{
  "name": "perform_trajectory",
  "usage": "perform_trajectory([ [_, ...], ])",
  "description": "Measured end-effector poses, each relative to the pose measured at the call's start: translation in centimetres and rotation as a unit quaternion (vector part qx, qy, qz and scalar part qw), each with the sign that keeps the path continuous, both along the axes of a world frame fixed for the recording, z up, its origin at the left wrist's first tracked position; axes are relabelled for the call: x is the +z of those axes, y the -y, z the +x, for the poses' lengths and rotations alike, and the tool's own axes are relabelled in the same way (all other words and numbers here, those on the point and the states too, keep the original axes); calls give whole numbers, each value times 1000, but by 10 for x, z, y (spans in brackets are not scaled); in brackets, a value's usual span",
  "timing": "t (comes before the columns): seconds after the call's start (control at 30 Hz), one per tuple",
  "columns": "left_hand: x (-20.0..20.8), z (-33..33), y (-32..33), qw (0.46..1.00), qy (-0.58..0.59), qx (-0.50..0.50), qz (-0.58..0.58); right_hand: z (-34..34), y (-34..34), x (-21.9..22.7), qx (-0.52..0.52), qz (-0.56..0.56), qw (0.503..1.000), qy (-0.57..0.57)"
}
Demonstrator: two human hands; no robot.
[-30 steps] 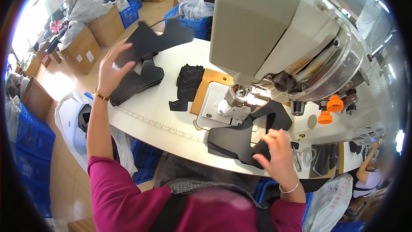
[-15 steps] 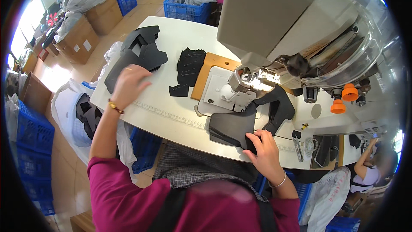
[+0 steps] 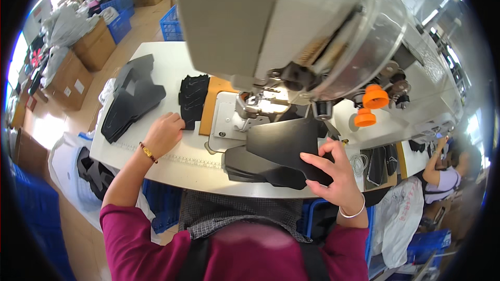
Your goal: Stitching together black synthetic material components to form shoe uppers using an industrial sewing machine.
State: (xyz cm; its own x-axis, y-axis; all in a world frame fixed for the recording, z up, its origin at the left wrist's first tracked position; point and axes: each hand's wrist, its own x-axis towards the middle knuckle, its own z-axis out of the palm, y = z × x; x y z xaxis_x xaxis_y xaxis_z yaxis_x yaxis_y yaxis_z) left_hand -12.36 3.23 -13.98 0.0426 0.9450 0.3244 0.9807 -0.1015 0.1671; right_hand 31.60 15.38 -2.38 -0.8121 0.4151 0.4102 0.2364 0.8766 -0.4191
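Evidently unfinished — right hand (image 3: 337, 173), fingers apart, on black panels (image 3: 281, 140), worktop (image 3: 203, 178) near edge; left hand (image 3: 162, 136), grip unclear, at remaining patches (image 3: 194, 96).

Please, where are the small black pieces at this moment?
In the head view, the small black pieces lie on the white table, left of the wooden board, by the left hand.

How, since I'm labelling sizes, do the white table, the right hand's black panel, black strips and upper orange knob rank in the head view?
1. White table
2. Black panel
3. Black strips
4. Upper orange knob
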Motion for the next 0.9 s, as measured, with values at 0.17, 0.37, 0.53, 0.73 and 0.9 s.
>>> perform_trajectory([
  [0.17, 20, 8, -7, 994, 99, 53, 16, -19, -12, 21, 9, 32, 999, 4],
  [0.37, 101, 62, -32, 964, 102, 32, 245, -46, -29, 30, 43, 68, 997, 5],
  [0.53, 134, 109, -38, 948, 56, -37, 311, -52, -33, 35, 33, 82, 995, 35],
  [0.73, 132, 122, -43, 961, 17, -151, 232, -57, -27, 30, 0, 83, 996, 36],
  [0.9, 123, 112, -44, 968, 55, -162, 186, -57, -32, 22, 14, 73, 997, 22],
])
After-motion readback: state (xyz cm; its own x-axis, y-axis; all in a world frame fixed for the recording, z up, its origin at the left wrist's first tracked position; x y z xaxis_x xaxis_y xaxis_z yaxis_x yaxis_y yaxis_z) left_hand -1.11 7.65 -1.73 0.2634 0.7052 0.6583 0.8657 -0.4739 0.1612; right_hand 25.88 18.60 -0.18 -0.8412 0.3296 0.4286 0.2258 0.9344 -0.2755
